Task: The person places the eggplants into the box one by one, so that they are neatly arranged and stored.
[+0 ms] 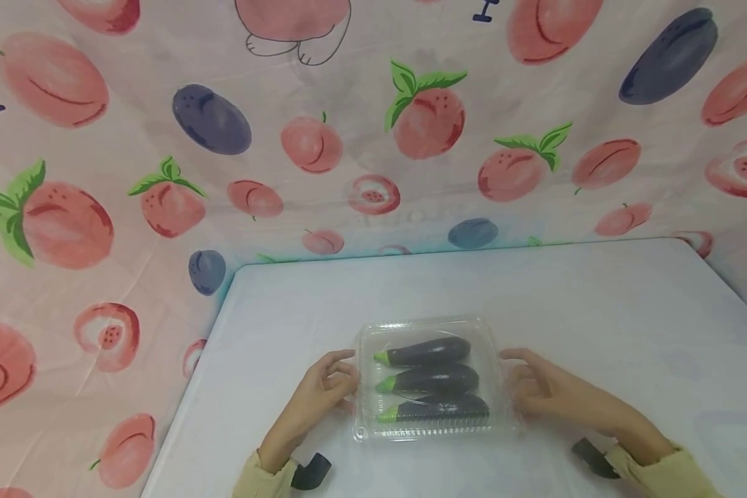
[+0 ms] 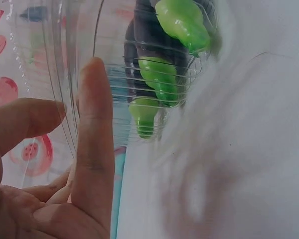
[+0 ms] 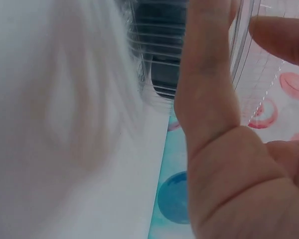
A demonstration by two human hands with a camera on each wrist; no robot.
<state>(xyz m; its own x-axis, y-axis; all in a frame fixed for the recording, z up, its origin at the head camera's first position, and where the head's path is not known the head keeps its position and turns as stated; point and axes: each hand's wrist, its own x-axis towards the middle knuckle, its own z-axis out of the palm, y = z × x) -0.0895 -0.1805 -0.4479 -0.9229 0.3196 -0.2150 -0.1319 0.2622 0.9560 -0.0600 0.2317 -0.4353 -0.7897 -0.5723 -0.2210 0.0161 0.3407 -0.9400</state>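
Observation:
A clear plastic clamshell box [image 1: 420, 328] with ribbed sides lies in the middle of the head view. Through it show three eggplants [image 1: 438, 379], side by side, their green caps to the left. At the box's left edge, my left hand [image 1: 325, 382] pinches the rim [image 2: 70, 107] between thumb and a finger, as its wrist view shows. My right hand [image 1: 550, 393] grips the opposite rim [image 3: 243, 40] likewise, thumb on one side and fingers on the other. In the left wrist view the green caps [image 2: 159, 82] press close to the ribbed wall.
A white table [image 1: 286, 304] lies under the box. Behind it and at the left hangs a pink cloth [image 1: 348, 83] printed with peaches and dark blue fruit. A black wrist mount [image 1: 311, 472] sits at the left cuff, another black one [image 1: 594, 458] at the right.

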